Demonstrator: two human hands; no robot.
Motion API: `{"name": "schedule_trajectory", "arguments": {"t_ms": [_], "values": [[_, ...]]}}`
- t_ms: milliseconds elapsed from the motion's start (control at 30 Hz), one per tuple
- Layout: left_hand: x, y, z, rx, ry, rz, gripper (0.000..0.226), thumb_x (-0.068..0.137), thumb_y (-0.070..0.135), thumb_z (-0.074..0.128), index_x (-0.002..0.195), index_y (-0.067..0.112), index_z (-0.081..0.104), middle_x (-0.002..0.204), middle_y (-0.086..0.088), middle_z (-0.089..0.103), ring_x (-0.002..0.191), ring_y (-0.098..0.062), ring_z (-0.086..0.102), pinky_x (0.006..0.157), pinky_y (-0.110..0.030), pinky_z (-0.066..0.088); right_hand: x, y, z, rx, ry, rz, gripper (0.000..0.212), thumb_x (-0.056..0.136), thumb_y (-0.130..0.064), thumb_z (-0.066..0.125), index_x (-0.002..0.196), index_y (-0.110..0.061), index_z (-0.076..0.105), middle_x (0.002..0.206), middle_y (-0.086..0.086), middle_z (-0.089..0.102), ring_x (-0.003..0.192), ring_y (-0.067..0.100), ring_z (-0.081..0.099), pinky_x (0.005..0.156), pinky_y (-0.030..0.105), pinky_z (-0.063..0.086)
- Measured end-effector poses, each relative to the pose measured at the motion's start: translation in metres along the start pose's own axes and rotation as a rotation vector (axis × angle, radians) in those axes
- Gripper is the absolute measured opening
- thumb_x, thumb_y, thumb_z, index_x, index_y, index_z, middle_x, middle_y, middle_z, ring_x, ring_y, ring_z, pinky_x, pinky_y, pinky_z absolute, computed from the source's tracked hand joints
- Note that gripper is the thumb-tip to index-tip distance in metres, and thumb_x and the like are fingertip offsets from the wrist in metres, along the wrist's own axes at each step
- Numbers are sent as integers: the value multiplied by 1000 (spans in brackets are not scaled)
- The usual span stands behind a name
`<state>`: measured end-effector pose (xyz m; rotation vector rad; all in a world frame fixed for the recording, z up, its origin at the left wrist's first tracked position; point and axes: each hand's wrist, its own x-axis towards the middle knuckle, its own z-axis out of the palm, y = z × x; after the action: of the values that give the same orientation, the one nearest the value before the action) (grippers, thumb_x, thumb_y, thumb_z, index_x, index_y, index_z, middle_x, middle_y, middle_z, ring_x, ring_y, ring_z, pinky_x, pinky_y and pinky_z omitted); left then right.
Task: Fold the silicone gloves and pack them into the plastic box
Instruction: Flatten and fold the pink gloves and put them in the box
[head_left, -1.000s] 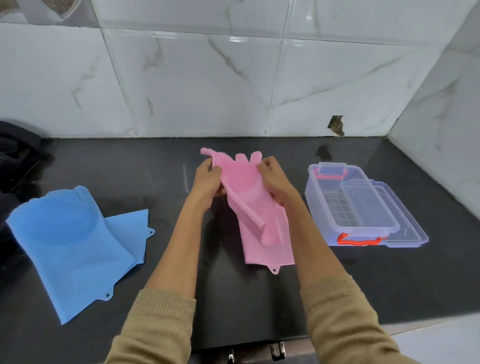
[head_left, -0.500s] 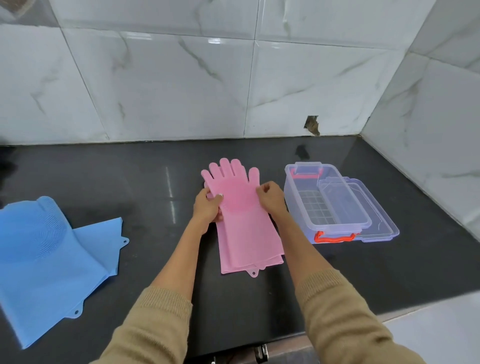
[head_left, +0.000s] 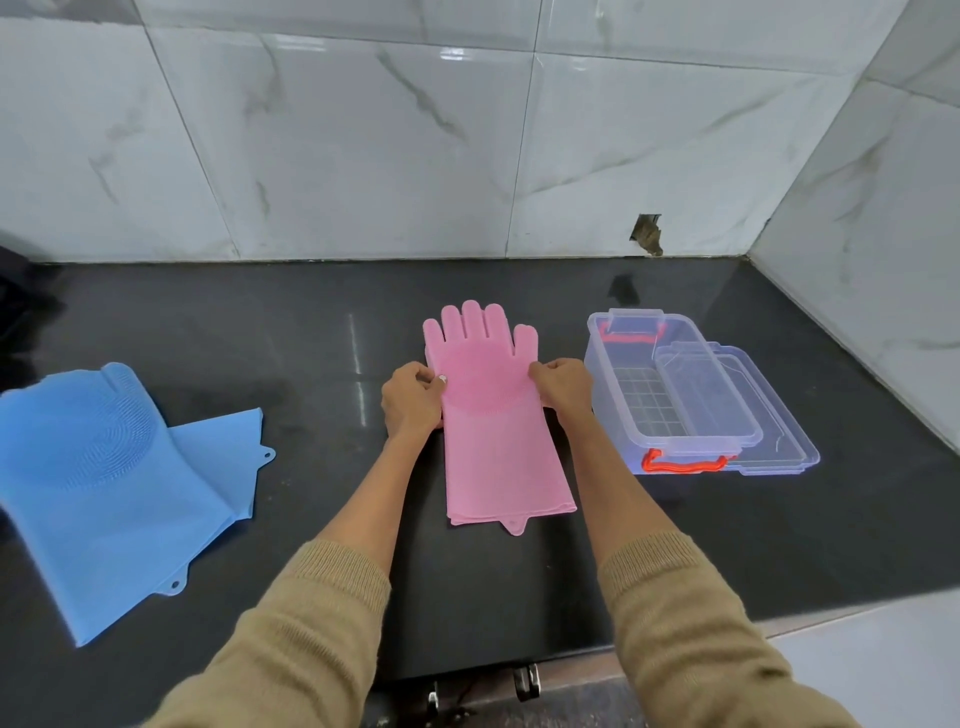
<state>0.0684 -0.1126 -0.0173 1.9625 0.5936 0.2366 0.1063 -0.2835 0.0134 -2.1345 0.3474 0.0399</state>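
Observation:
Pink silicone gloves (head_left: 498, 441) lie flat and stacked in the middle of the black counter, fingers pointing at the wall, cuffs toward me. My left hand (head_left: 410, 400) pinches the left edge at the palm, and my right hand (head_left: 563, 387) pinches the right edge opposite. A clear plastic box (head_left: 670, 395) with orange handles stands open just right of the gloves. Its clear lid (head_left: 769, 431) lies partly under and beside it on the right. Blue silicone gloves (head_left: 104, 478) lie flat at the far left.
The black counter (head_left: 260, 338) meets marble-tiled walls at the back and right. A dark object (head_left: 15, 291) sits at the far left edge. The counter's front edge runs below my forearms, with metal fittings (head_left: 524, 680) under it.
The pink glove that was lifted and folded over a second ago now lies spread flat, and both hands moved apart to its side edges. The camera view shifted.

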Motion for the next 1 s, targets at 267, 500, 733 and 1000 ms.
{"name": "schedule_trajectory", "arguments": {"t_ms": [267,500,733,1000], "values": [[-3,-1,-1,10,-18,15,10,89,20,66,81,17,60,82,-5,66,71,-27,69,69,-42,61,-3,7,0,29,35,6,20,91,-17,57,101,-2,65,102,14,65,90,22,59,90,35,51],[-8,2,-3,19,22,-47,18,85,27,70,85,9,65,90,-12,71,82,-33,69,79,-46,58,-7,10,-1,-3,83,-36,22,91,-19,62,104,-2,69,106,14,69,99,27,64,93,36,51],[-14,14,-8,193,-80,-112,33,88,42,62,97,11,67,92,-5,69,73,-28,71,82,-41,57,-11,8,-6,-265,35,-59,33,96,-32,53,111,-5,65,112,12,67,101,26,63,94,33,47],[-14,14,-11,126,-94,-146,28,91,32,61,94,6,70,99,-11,71,88,-32,69,83,-39,55,-11,2,-3,-318,-130,4,32,98,-29,49,113,-2,57,111,14,65,101,29,63,81,32,46]]}}
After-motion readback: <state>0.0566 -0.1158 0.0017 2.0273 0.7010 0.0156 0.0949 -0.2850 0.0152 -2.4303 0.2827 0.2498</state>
